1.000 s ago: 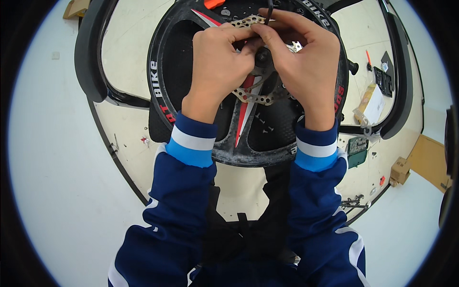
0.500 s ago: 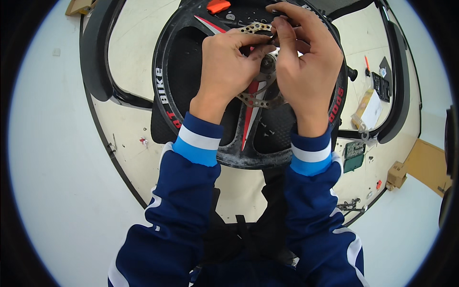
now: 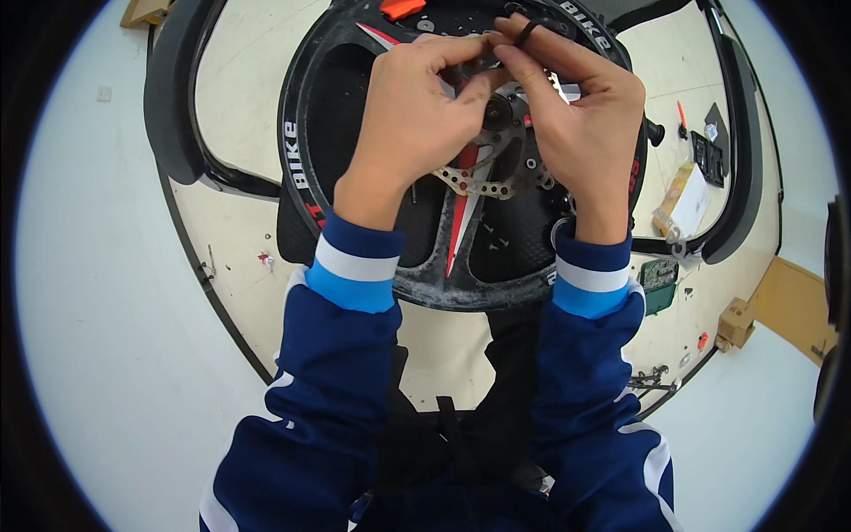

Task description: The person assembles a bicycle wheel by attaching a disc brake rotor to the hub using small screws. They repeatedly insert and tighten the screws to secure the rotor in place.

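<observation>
A black spoked bicycle wheel with red and white trim lies flat in front of me. At its hub sits a drilled metal brake disc. Above the disc, my left hand is closed in a pinch, and its fingertips meet those of my right hand. What the left fingers hold is hidden. My right hand is closed too, with a small dark bent piece among its fingers; its exact kind is unclear. Several small screws rest in the wheel's lower right hollow.
The wheel lies between two black chair armrests. An orange plastic piece and a washer lie at its far side. On the floor to the right are a black tool case, a green case and a cardboard box.
My right hand has turned and lowered slightly, its fingers now straighter, and the dark bent piece shows at them. My left hand has shifted a little left, and more of the hub shows.
</observation>
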Demonstrator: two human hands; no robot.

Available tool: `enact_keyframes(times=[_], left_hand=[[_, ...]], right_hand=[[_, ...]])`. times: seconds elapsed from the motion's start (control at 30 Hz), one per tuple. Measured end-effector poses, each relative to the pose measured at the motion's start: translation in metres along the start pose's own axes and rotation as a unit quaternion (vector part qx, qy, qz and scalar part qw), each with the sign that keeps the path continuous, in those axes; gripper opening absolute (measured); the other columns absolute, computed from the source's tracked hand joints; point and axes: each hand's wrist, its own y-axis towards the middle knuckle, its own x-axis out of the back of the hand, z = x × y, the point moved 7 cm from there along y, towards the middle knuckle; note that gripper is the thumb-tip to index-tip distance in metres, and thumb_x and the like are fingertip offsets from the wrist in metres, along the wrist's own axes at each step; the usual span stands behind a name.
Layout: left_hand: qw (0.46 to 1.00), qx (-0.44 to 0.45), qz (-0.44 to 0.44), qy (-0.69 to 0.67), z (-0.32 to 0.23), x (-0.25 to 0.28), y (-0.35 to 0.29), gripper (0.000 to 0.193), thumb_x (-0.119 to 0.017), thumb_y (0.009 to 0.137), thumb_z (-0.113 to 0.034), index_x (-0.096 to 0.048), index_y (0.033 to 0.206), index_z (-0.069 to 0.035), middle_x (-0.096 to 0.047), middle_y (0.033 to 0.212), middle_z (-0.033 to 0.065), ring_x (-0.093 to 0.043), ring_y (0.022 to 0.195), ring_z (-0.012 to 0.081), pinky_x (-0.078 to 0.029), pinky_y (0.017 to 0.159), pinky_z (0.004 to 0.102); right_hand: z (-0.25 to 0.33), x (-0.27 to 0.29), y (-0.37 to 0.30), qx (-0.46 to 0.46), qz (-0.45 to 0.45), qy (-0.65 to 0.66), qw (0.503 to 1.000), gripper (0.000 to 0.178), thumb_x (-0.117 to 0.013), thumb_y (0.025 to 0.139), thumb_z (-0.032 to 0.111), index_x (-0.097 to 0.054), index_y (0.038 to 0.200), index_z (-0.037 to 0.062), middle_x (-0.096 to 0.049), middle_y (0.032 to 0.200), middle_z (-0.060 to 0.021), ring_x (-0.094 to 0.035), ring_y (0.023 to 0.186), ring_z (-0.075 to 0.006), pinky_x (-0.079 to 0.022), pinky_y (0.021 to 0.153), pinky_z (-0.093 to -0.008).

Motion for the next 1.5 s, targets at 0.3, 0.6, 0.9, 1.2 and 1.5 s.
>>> enact_keyframes(times=[0.3, 0.6, 0.9, 1.2, 1.5], left_hand=[[0.999, 0.034, -0.010, -0.001, -0.004, -0.003, 0.001, 0.015, -0.072, 0.079, -0.001, -0.072, 0.094, 0.004, -0.072, 0.077, 0.0063, -0.066, 0.073, 0.0094, -0.052, 0.068, 0.0228], [0.999, 0.047, 0.019, -0.007, 0.007, -0.006, 0.005, 0.014, -0.074, 0.081, -0.003, -0.072, 0.094, 0.002, -0.072, 0.081, 0.0050, -0.065, 0.073, 0.0072, -0.051, 0.069, 0.0213], [0.998, 0.012, 0.058, -0.028, 0.002, -0.003, 0.001, 0.021, -0.070, 0.086, -0.002, -0.072, 0.107, 0.003, -0.073, 0.086, 0.0072, -0.067, 0.078, 0.0111, -0.052, 0.073, 0.0240], [1.000, 0.003, 0.001, 0.027, -0.009, -0.003, 0.003, 0.023, -0.075, 0.078, -0.004, -0.073, 0.100, -0.001, -0.073, 0.083, 0.0081, -0.068, 0.076, 0.0118, -0.053, 0.072, 0.0256], [0.999, -0.018, 0.029, 0.003, 0.006, 0.001, 0.003, 0.018, -0.070, 0.084, -0.005, -0.072, 0.101, 0.001, -0.072, 0.084, 0.0067, -0.066, 0.079, 0.0118, -0.052, 0.072, 0.0253]], right_hand=[[-0.005, -0.001, -0.003, -0.023, -0.002, 0.017, 1.000, 0.021, -0.075, 0.081, 0.009, -0.074, 0.100, -0.0018, -0.075, 0.089, -0.0124, -0.073, 0.082, -0.0184, -0.056, 0.077, -0.0259], [-0.008, 0.005, -0.006, -0.067, -0.023, 0.005, 0.998, 0.015, -0.074, 0.081, 0.008, -0.074, 0.093, -0.0017, -0.074, 0.081, -0.0106, -0.074, 0.075, -0.0177, -0.057, 0.071, -0.0244], [-0.010, 0.006, -0.003, 0.002, 0.006, -0.004, 1.000, 0.018, -0.073, 0.081, 0.010, -0.073, 0.095, -0.0008, -0.074, 0.085, -0.0102, -0.072, 0.077, -0.0179, -0.055, 0.073, -0.0260], [-0.011, 0.008, -0.007, -0.075, -0.024, 0.019, 0.997, 0.021, -0.077, 0.081, 0.012, -0.074, 0.096, -0.0024, -0.074, 0.084, -0.0104, -0.072, 0.076, -0.0160, -0.055, 0.070, -0.0234], [-0.007, 0.001, 0.001, -0.084, 0.029, 0.056, 0.994, 0.023, -0.073, 0.084, 0.007, -0.071, 0.103, -0.0045, -0.073, 0.095, -0.0131, -0.070, 0.084, -0.0170, -0.055, 0.076, -0.0260]])
